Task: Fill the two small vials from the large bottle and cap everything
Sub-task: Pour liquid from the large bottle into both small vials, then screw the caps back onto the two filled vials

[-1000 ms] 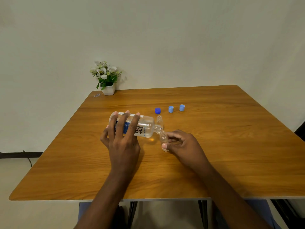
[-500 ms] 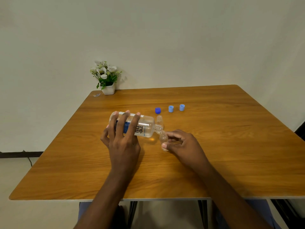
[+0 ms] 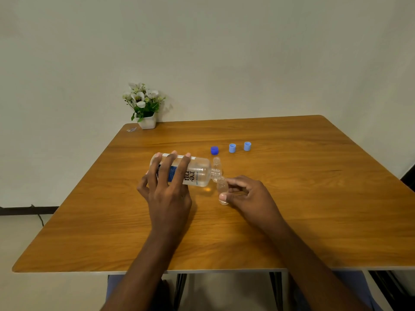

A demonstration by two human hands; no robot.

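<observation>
My left hand grips the large clear bottle, tipped on its side above the wooden table with its open mouth pointing right. My right hand pinches a small clear vial standing upright directly under that mouth. A second small vial stands uncapped just behind the bottle's neck. Three loose caps lie farther back in a row: a dark blue cap, a light blue cap and another light blue cap.
A small white pot of white flowers sits at the table's far left corner, with a tiny scrap beside it. The table's near edge runs just above my forearms.
The bottle and the vial have stayed nearly still; my right hand holding the vial has shifted only slightly.
</observation>
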